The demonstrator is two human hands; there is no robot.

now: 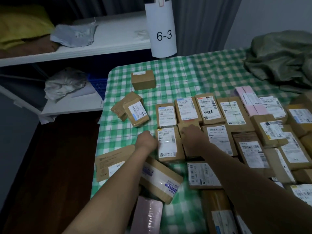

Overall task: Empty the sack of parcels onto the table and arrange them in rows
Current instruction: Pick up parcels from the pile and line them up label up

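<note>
parcels (pixel 209 108) lying in rows on bench (pixel 177 78) | left hand (pixel 146 141) touching labelled parcel's (pixel 168 144) left edge, fingers hidden, can't tell grip | right hand (pixel 191 132) resting on next parcel (pixel 184 124), same deal

Looks like a courier parcel depot: labelled cardboard parcels (pixel 209 108) lie in rows beyond the right hand (pixel 190 132), and white storage shelves (pixel 101 43) stand past the left hand (pixel 146 140), with a bay tag (pixel 163 31) reading 6-3.
</note>
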